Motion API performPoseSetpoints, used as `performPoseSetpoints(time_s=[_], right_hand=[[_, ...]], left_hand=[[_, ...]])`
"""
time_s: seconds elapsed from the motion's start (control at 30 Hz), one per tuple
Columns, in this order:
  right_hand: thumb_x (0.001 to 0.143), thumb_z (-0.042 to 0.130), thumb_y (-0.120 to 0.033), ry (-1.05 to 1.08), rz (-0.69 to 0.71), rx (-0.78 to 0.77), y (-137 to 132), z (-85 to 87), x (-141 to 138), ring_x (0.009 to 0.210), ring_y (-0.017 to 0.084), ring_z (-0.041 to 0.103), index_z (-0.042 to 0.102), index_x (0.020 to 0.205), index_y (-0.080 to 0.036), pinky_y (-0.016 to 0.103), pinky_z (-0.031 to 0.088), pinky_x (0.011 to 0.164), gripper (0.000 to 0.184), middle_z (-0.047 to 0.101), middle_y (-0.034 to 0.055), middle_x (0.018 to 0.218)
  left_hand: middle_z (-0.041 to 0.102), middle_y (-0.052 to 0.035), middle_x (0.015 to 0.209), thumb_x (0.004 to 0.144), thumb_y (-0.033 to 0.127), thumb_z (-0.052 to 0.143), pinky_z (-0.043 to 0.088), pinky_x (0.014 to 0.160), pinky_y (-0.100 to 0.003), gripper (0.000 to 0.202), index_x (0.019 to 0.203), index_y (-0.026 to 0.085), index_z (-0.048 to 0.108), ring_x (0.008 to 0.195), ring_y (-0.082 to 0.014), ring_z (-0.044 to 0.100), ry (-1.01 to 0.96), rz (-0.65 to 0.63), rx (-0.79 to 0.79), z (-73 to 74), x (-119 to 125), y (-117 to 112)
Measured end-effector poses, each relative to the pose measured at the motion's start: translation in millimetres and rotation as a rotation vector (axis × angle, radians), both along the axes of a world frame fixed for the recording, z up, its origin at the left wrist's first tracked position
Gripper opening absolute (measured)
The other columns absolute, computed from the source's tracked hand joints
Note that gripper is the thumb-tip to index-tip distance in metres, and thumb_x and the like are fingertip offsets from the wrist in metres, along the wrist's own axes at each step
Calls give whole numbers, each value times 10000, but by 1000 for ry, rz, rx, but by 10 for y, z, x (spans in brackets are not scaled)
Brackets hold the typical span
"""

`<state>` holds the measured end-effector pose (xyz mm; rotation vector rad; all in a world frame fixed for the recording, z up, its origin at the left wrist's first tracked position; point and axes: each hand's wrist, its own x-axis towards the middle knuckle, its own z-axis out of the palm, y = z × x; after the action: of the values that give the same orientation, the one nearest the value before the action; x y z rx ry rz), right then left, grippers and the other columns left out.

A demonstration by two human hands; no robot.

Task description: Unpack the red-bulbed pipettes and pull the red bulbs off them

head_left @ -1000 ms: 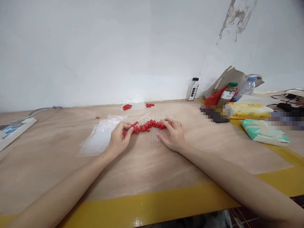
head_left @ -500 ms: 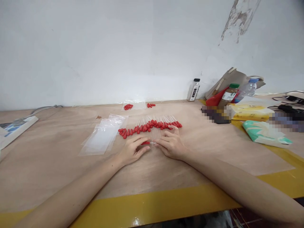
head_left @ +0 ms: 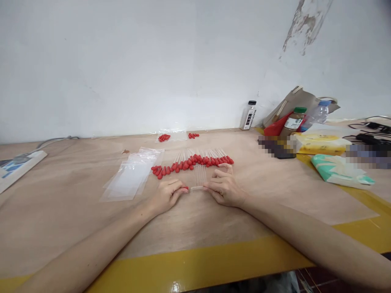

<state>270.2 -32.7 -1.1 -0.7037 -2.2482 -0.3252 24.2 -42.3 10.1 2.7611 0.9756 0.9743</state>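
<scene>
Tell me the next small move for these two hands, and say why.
Probably draw the hands apart along the tube's length: the left hand pinches the red bulb and the right hand the glass tube, held level between them. Just beyond lie bare tubes and loose bulbs in separate groups, which suggests the bulbs come off.

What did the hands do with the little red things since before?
The left hand drew back from the row of red rubber bulbs toward the person, carrying one red bulb, and now meets the right hand at a clear thin tube. The clear plastic bags stayed put.
</scene>
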Motion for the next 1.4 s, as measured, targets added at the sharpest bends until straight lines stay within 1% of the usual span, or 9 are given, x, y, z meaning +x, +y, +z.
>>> performPoseSetpoints(time_s=[0.1, 0.23, 0.33, 0.47, 0.67, 0.9, 1.03, 1.2, 1.4], right_hand=[[852, 484, -303, 81, -83, -38, 45, 25, 75, 634, 129, 469, 677, 786, -229, 356, 244, 840, 217, 584, -19, 526], [845, 469, -263, 161, -279, -119, 135, 59, 51, 668, 137, 518, 647, 887, -199, 330, 259, 771, 194, 669, 17, 703], [822, 479, -247, 146, -376, -138, 201, 56, -15, 660, 137, 541, 623, 812, -183, 320, 253, 753, 158, 661, 13, 674], [812, 482, -228, 95, -376, -82, 256, 28, -88, 653, 134, 539, 642, 750, -193, 327, 241, 764, 175, 665, 8, 660], [810, 508, -323, 17, -305, -134, 214, 33, -154, 738, 157, 513, 680, 828, -211, 366, 221, 794, 206, 669, 31, 748], [742, 549, -515, -62, -234, -226, 141, 96, -144, 824, 181, 486, 662, 954, -199, 390, 212, 834, 397, 628, 45, 842], [745, 542, -516, -97, -220, -234, 147, 92, -137, 848, 188, 475, 658, 960, -203, 393, 215, 834, 398, 611, 55, 890], [758, 518, -531, -127, -227, -224, 149, 73, -135, 856, 192, 467, 663, 931, -204, 397, 222, 816, 397, 592, 66, 921], [777, 484, -570, -141, -232, -227, 138, 86, -135, 863, 190, 467, 663, 954, -208, 398, 230, 820, 441, 586, 70, 944]], left_hand=[[611, -11, 742, 877, 238, 467, 438, 620, -227, 171, 822, 183, 619, 660, -109, 555, -75, 101, 15, 32, -70, 1], [559, -56, 898, 870, 251, 445, 464, 702, -273, 217, 964, 179, 626, 798, -145, 550, -206, 317, 89, 137, -167, 92], [508, -69, 918, 830, 276, 457, 468, 623, -273, 258, 994, 173, 628, 813, -169, 542, -244, 548, 109, 211, -298, 222], [528, -21, 809, 763, 285, 516, 452, 556, -254, 259, 996, 187, 576, 686, -146, 549, -275, 689, 27, 221, -501, 387], [571, 13, 707, 704, 383, 589, 451, 602, -258, 212, 762, 192, 516, 628, -136, 552, -276, 678, -111, 104, -569, 491], [593, -6, 702, 752, 422, 535, 433, 598, -252, 252, 695, 183, 592, 612, -128, 539, -202, 628, -122, 80, -467, 401], [578, -17, 738, 774, 409, 522, 428, 643, -265, 247, 738, 185, 619, 674, -146, 534, -136, 601, -11, 126, -387, 360], [552, -38, 797, 775, 390, 551, 408, 755, -320, 213, 797, 184, 600, 787, -188, 508, 60, 453, 110, 166, -144, 394], [548, -62, 856, 748, 508, 563, 374, 775, -387, 318, 748, 189, 567, 883, -247, 476, 142, 515, 160, 158, 158, 554]])
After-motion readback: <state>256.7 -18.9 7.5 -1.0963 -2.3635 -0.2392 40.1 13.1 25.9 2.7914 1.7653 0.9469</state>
